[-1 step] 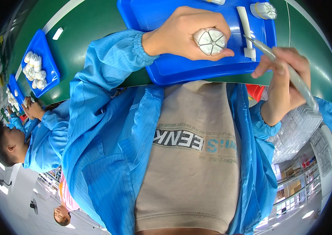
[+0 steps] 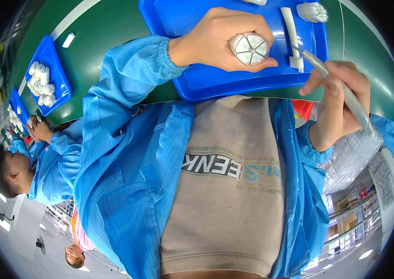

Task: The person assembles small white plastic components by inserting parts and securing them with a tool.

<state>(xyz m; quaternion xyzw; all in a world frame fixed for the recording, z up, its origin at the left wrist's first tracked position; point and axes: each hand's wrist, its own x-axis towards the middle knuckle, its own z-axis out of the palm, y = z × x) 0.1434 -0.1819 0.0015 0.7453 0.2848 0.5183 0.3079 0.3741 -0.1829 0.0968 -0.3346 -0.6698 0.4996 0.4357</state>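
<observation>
Tool (image 2: 354, 106) drawn back slightly; roll (image 2: 251, 50) unmoved over the blue tray (image 2: 234, 86).
My left grip (image 2: 227, 39) is wrapped around the white roll, its segmented face exposed; my right grip (image 2: 334, 109) clasps the slim tool. Its tip now sits a little farther from the roll, so I record no contact at present. Writing: white and blue lettering crosses my shirt (image 2: 225, 214); I find no label on the roll's visible face.

The head-worn fisheye looks steeply down from close above the beige shirt (image 2: 220, 214), its wide view taking in the desk (image 2: 90, 60) across the top.
</observation>
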